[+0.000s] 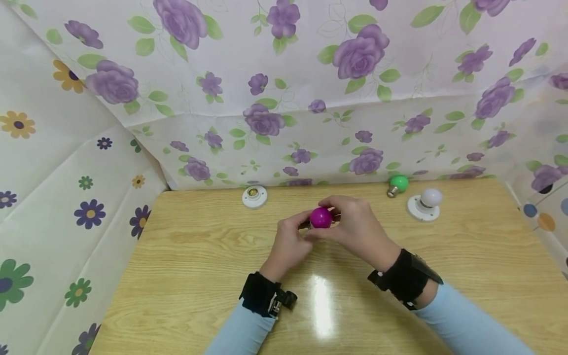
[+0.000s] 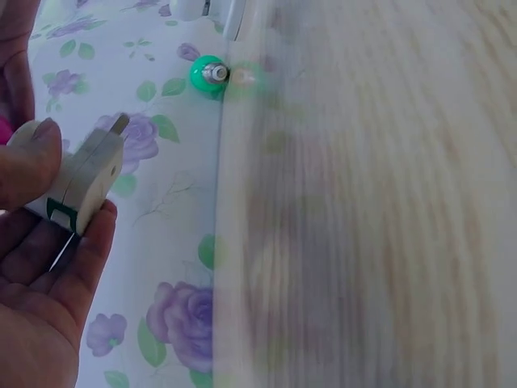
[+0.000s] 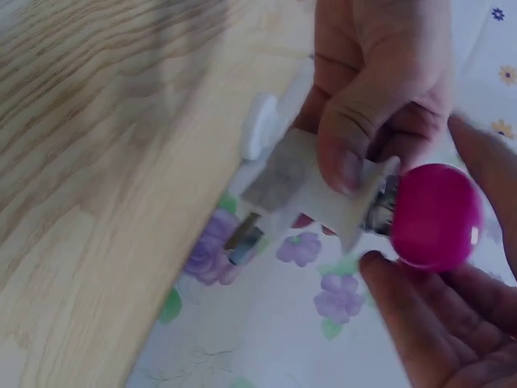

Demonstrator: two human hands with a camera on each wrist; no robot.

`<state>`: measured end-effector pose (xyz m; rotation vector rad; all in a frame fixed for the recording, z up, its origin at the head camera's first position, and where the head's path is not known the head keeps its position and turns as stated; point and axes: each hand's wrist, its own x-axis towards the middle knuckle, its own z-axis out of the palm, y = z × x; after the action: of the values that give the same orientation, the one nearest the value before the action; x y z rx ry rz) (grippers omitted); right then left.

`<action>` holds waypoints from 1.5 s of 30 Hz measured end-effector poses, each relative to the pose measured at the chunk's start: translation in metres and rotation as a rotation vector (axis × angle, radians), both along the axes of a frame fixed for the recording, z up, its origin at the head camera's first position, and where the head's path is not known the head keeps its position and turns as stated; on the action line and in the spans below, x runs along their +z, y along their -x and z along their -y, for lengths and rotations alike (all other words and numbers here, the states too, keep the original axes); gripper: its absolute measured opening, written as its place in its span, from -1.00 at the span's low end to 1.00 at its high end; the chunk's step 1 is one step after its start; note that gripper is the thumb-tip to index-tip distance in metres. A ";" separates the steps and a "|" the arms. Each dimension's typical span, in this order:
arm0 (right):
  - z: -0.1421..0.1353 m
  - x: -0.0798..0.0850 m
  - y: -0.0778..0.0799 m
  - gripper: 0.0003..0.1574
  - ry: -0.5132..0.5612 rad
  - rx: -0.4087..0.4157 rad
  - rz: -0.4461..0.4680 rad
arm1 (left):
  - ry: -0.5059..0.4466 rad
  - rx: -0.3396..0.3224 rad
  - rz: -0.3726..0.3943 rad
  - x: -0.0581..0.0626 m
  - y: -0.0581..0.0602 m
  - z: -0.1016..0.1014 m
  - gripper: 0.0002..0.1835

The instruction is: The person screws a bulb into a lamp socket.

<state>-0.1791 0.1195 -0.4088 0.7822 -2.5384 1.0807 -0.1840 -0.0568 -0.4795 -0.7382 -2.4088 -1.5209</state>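
Note:
My left hand (image 1: 290,241) grips a white plug-in lamp holder (image 3: 311,190), thumb pressed on its side. Metal prongs (image 3: 242,234) stick out of the holder's far end, opposite the bulb. A magenta light bulb (image 3: 436,217) sits at the holder's mouth, and part of its metal screw base (image 3: 381,212) shows between globe and holder. Around the globe curl the thumb and fingers of my right hand (image 1: 359,229). Both hands meet over the middle of the table. In the left wrist view the holder (image 2: 89,174) is in plain sight, while the bulb is mostly cut off.
A round white lamp base (image 1: 255,196) lies at the table's back edge, left of the hands. At back right are a green bulb (image 1: 398,183) on its side and a white bulb (image 1: 431,197) standing in another round base (image 1: 421,213). Flowered sheets (image 1: 266,88) border the wooden table (image 1: 186,286).

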 end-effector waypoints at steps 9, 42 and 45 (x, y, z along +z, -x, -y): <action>-0.017 0.013 0.008 -0.14 -0.075 0.236 0.004 | -0.031 -0.061 0.060 0.002 0.003 0.006 -0.63; -0.009 0.007 0.004 0.06 -0.017 0.103 0.039 | -0.098 -0.047 0.030 0.001 0.004 0.003 -0.56; -0.014 0.011 0.009 -0.01 -0.047 0.187 0.003 | -0.112 -0.068 0.043 0.001 0.005 0.005 -0.62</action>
<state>-0.1877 0.1339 -0.3981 1.0489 -2.5416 1.0800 -0.1893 -0.0614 -0.4789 -0.7789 -2.3279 -1.6990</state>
